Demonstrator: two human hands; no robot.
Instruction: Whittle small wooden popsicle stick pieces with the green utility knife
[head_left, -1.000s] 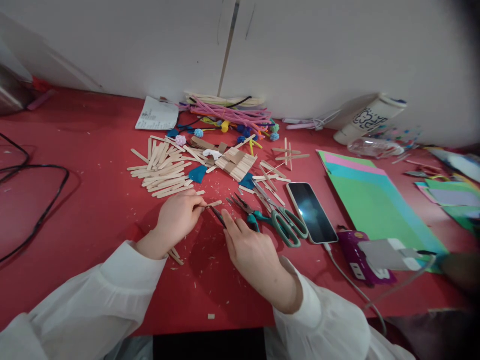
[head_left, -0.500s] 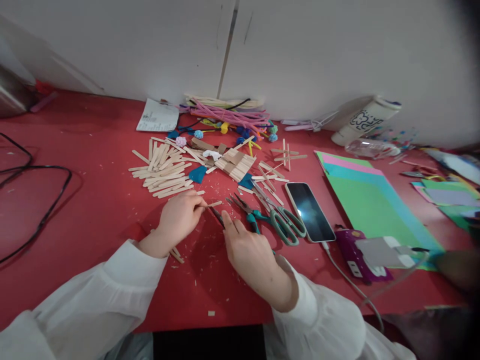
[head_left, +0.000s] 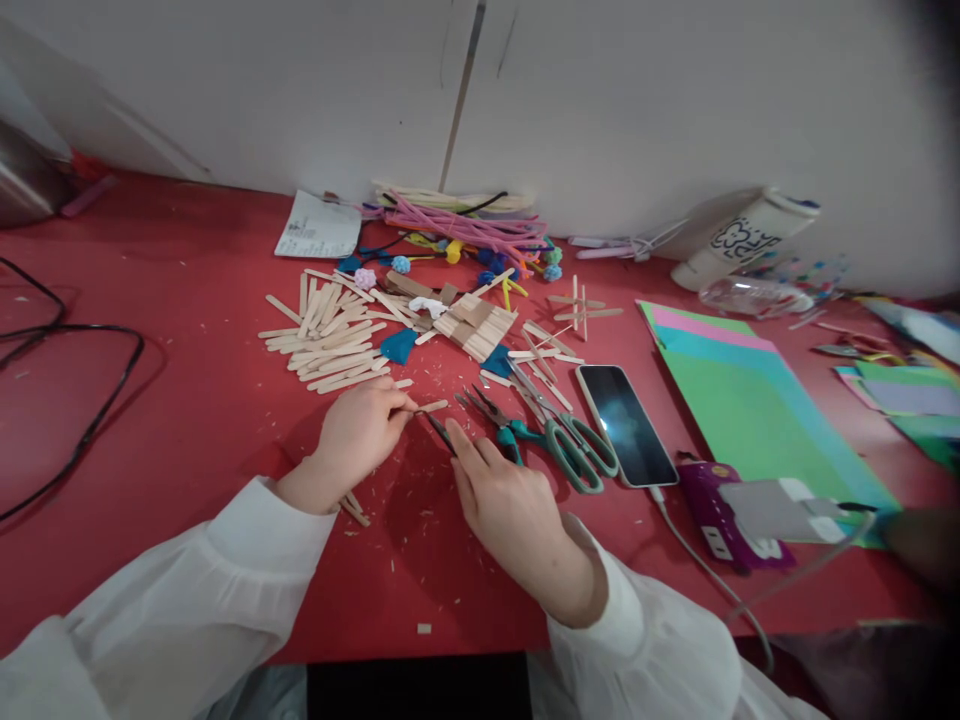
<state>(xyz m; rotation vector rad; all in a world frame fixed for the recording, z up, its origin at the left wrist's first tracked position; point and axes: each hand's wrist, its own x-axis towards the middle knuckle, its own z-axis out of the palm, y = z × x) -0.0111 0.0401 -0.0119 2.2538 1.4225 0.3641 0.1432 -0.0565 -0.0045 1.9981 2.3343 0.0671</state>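
My left hand (head_left: pixel 361 430) is closed in a pinch on a wooden craft stick (head_left: pixel 432 406), whose free end points right. My right hand (head_left: pixel 506 505) grips a slim dark tool (head_left: pixel 437 428); its narrow tip meets the stick near my left fingertips. Whether it is a blade or something else I cannot make out. Under and beside my left wrist lie a few loose sticks (head_left: pixel 355 508). Beyond the hands are a heap of craft sticks (head_left: pixel 330 335) and a panel of sticks joined side by side (head_left: pixel 484 328). Pliers (head_left: pixel 501 425) and green-handled scissors (head_left: pixel 574 450) rest right of the tool.
Small wood chips dot the red table (head_left: pixel 225 420). To the right lie a phone (head_left: pixel 628 425) on a cable, a purple item (head_left: pixel 712 510) and coloured sheets (head_left: pixel 750 410). Pipe cleaners (head_left: pixel 465 222) and a tumbler (head_left: pixel 746 240) are at the back; a black cord (head_left: pixel 112 400) is left.
My right hand and the dark tool have shifted slightly right and down along the stick. My left hand keeps its pinch. The whole view has shifted a little.
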